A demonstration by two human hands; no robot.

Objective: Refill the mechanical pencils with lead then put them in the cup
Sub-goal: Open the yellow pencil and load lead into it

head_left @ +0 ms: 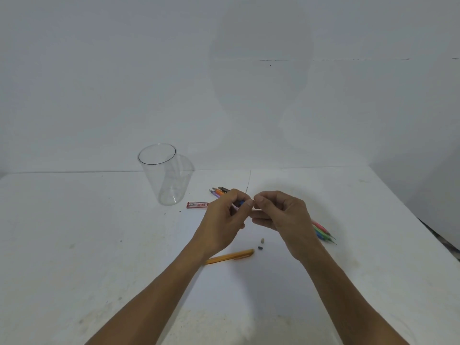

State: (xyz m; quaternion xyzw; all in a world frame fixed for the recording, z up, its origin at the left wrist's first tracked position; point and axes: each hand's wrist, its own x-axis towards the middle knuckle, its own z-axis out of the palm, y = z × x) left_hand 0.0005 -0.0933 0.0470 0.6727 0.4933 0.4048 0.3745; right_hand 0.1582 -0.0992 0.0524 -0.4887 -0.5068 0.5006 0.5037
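I see the orange pencil (230, 256) nearest on the table (74, 245), whose edge slants off at right. Above it, my left hand (224, 217) grips a blue pencil (241, 202). My right hand (281, 215) is curled, pinching at the pencil's end; I cannot tell what it holds. The cup (164, 174) stands upright far left, by the rear edge.

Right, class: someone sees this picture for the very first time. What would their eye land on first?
The two hands meeting mid-table stand out: the left hand grips a blue pencil while the right hand pinches at its end. Next comes the clear cup, standing empty at the back left. Then the orange pencil, lying alone beside the left forearm.
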